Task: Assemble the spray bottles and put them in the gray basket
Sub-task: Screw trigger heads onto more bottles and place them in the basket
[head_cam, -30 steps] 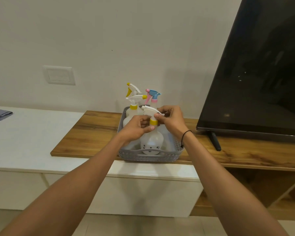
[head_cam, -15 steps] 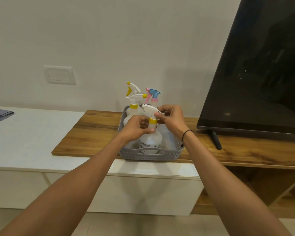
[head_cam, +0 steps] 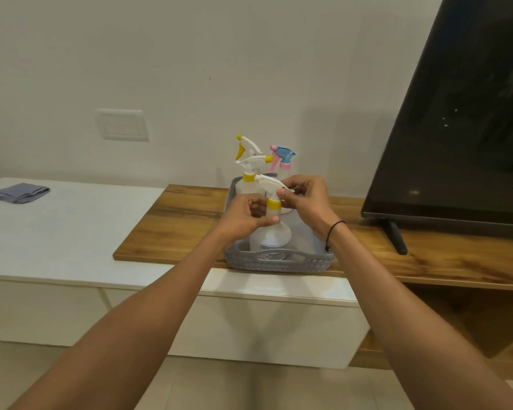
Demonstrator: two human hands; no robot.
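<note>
A gray basket (head_cam: 279,261) sits on the wooden shelf, holding several spray bottles. The front bottle (head_cam: 271,238) is translucent white with a yellow collar and a white trigger head, standing upright inside the basket. My left hand (head_cam: 246,217) grips its neck just below the collar. My right hand (head_cam: 304,199) pinches the yellow collar and the trigger head. Behind it stand two white bottles with yellow parts (head_cam: 249,164) and one with a blue and pink trigger head (head_cam: 285,161).
A large black TV (head_cam: 462,128) on a stand fills the right side, its foot (head_cam: 396,236) close to the basket. The wooden shelf (head_cam: 172,223) overlaps a white cabinet top (head_cam: 57,229). A folded gray cloth (head_cam: 21,192) lies far left.
The front bottle has gone down from a tilted hold above the basket to standing upright inside it. Both hands stayed on its neck and head.
</note>
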